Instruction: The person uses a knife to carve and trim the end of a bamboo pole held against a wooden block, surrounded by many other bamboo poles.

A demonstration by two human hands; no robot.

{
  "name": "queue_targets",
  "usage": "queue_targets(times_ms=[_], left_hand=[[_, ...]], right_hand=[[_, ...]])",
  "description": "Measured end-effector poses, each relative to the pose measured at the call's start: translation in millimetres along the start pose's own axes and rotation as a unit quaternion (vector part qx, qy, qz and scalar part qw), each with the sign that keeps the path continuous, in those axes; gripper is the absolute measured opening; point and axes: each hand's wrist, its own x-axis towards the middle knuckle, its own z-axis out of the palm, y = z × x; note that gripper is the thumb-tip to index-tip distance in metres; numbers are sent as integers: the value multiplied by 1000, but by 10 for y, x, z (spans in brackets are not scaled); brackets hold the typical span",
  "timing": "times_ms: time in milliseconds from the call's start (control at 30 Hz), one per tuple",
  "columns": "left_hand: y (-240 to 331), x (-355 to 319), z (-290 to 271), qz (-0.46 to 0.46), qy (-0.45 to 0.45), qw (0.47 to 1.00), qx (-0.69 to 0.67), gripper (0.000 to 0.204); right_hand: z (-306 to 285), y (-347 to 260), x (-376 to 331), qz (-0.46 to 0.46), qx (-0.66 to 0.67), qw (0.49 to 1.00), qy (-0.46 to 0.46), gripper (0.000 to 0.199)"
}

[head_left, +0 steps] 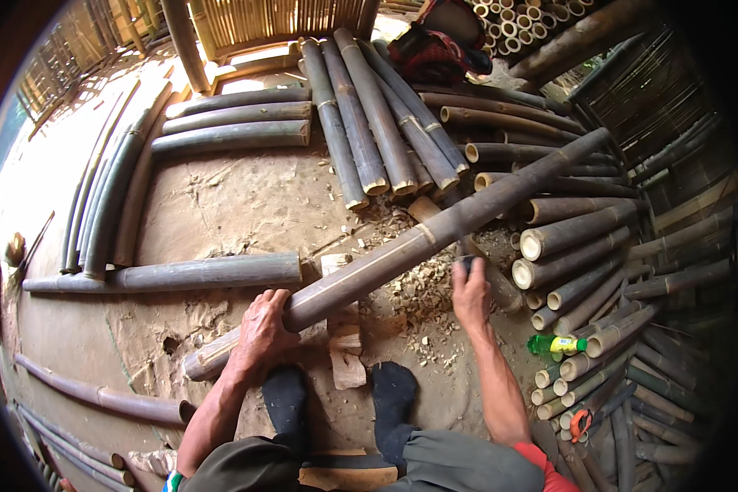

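Note:
A long dark bamboo pole (pixel 435 234) lies slantwise in front of me, from lower left up to the upper right, resting on a wooden chopping block (pixel 342 328). My left hand (pixel 261 328) lies on its lower end and presses it down. My right hand (pixel 471 291) is closed around a dark tool handle (pixel 467 264) just below the pole's middle; the blade is hidden. Wood chips (pixel 422 287) litter the ground under the pole. My two feet in dark socks (pixel 340 398) sit just behind the block.
Cut bamboo poles are stacked at the right (pixel 578 254), at the top (pixel 377 115) and along the left (pixel 107 197). One pole (pixel 180 273) lies across the dirt floor. A green plastic bottle (pixel 553 344) and an orange-handled tool (pixel 580 424) lie among the right stack.

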Motion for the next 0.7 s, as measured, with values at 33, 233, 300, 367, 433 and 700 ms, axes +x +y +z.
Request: queue_targets(times_ms=[33,233,300,367,433,700], left_hand=[[49,80,51,21,-13,1000,-11,70],[-217,52,-50,8,-39,999,-21,86],[-167,120,3,40,-39,998,-26,86],[-227,88,-91,8,-65,997,-41,89],[-196,49,-141,-4,-68,998,-14,91],[-221,-210,182,-16,68,991,114,83]], right_hand=[[28,282,21,-72,-12,991,115,48],[47,-64,-78,-54,-93,983,-149,46],[36,179,5,1,39,998,49,46],[48,57,-53,-104,-2,994,-38,49],[77,-93,-169,-256,-90,948,-168,50],[73,-293,-140,-158,-76,960,-218,46]])
